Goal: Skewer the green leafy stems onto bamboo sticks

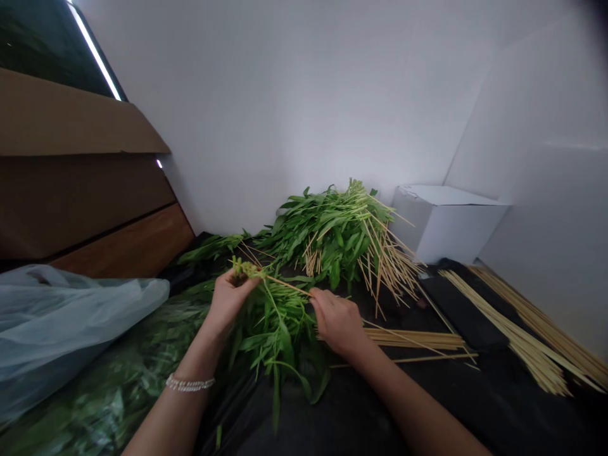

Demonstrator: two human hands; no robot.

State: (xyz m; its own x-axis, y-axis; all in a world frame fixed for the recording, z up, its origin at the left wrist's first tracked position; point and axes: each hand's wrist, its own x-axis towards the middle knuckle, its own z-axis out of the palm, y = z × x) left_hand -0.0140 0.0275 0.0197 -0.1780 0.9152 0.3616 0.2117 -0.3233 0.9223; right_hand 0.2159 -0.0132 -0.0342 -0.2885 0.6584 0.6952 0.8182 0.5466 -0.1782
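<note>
My left hand [231, 296] pinches the cut stem ends of a few leafy greens [280, 332], whose leaves hang down toward me. Between my two hands runs a thin wooden skewer [289, 285], its left end at the stems. The fingers of my right hand [336, 316] are closed around the skewer's other end. Behind my hands lies a large heap of greens [327, 221], its stems threaded on many skewers [389, 259] that fan out to the right. Loose skewers [413, 339] lie on the dark surface beside my right wrist.
On the left are a pale plastic bag [71, 329], a clear bag of greens [118, 380] and a cardboard box [80, 196]. A white box [446, 218] stands back right, near more bundles of skewers [508, 329]. A white wall [304, 95] closes the back.
</note>
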